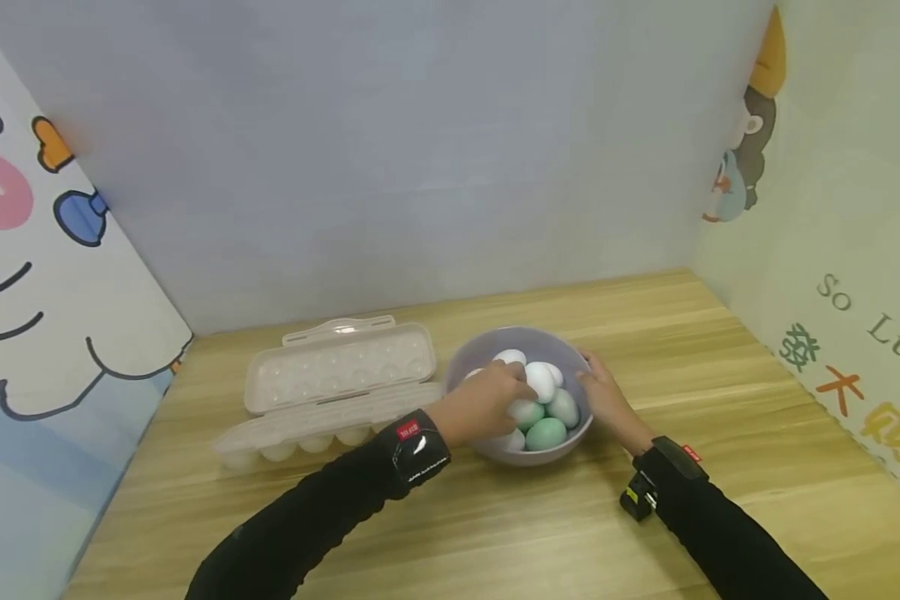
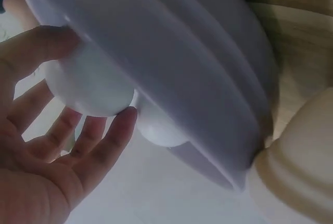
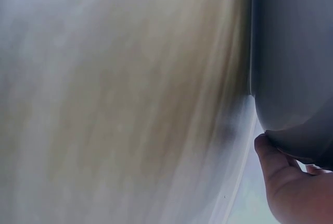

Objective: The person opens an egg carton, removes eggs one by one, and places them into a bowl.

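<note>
A grey-purple bowl [image 1: 461, 358] on the table holds several white and pale green eggs, such as a green egg [image 1: 546, 434] near its front. Reaching in from the left, my left hand [image 1: 483, 402] is over the eggs. The left wrist view shows its thumb and fingers around a pale, whitish egg [image 2: 91, 81] at the bowl's rim. Another white egg [image 2: 158, 125] sits beside that one. My right hand [image 1: 607, 400] grips the bowl's right rim, and in the right wrist view the thumb [image 3: 270, 156] presses against the bowl's edge.
Left of the bowl, a clear plastic egg carton [image 1: 337, 367] lies with its lid folded open, close to the bowl's left side. A wooden-patterned table [image 1: 682, 350] supports everything. Behind it rises a pale wall [image 1: 420, 167], with printed panels on both sides.
</note>
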{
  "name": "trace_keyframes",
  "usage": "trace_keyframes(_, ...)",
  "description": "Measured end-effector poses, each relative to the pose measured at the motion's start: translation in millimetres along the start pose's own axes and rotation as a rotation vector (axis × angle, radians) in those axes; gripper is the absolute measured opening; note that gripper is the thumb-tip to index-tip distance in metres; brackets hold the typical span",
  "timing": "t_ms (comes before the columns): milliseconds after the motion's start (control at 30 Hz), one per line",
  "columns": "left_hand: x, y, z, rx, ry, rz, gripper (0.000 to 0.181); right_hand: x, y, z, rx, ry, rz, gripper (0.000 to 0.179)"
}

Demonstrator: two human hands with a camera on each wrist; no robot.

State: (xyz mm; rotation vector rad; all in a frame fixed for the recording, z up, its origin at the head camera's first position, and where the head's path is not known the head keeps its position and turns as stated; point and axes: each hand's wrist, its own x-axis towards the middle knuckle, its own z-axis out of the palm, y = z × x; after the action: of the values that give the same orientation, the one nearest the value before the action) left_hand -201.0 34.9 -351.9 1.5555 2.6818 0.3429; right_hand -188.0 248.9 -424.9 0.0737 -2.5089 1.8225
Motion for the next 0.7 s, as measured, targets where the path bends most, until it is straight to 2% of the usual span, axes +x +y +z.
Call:
trace_keyframes(167,-0.6,5.5,5.7,0.02,-0.059,-0.037,0.039,-0.3,0.5,5.7,0.007,-0.019,-0.006,0.038)
trace_keyframes(333,-2.4,9.4,9.6,0.072,-0.071,-0.054,0.037,-0.3,-0.7,7.6,0.001,-0.02,0.006,0.039)
trace_keyframes(500,-3.8,9.9,14.1,0.102,-0.035,-0.045,0.039,1.3,-0.5,6.0,-0.017,-0.024,0.003,0.039)
trace_keyframes(700,-2.5,9.0,23.3,0.08,0.025,-0.026,0.041,0.7,0.8,3.6,-0.01,-0.008,0.002,0.039)
